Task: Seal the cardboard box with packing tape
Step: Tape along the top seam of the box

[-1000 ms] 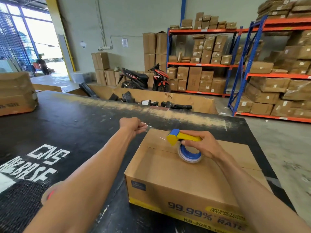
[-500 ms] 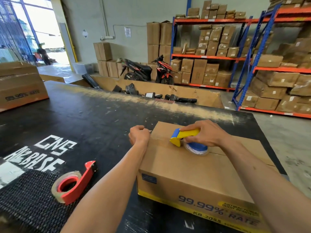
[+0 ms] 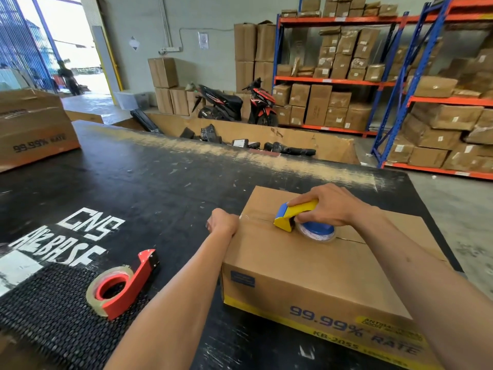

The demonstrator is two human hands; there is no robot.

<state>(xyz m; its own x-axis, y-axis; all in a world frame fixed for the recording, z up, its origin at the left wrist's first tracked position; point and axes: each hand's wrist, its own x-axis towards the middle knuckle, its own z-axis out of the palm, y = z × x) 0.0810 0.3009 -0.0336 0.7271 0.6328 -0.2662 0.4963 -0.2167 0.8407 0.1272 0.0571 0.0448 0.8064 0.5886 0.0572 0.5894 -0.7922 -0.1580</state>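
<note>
Cardboard box [image 3: 306,265] sits on the black table [image 3: 149,188], and we are laying the first strip along its seam. Our left hand [image 3: 222,224] pins the tape end at the edge; our right hand [image 3: 328,206] grips the yellow dispenser [image 3: 290,216]. Next we should drag it rightward, pressing down.

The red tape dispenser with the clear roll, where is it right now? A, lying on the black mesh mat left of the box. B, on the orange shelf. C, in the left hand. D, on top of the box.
A: the red tape dispenser lies untouched on the black mesh mat, left of the brown cardboard box.
</note>
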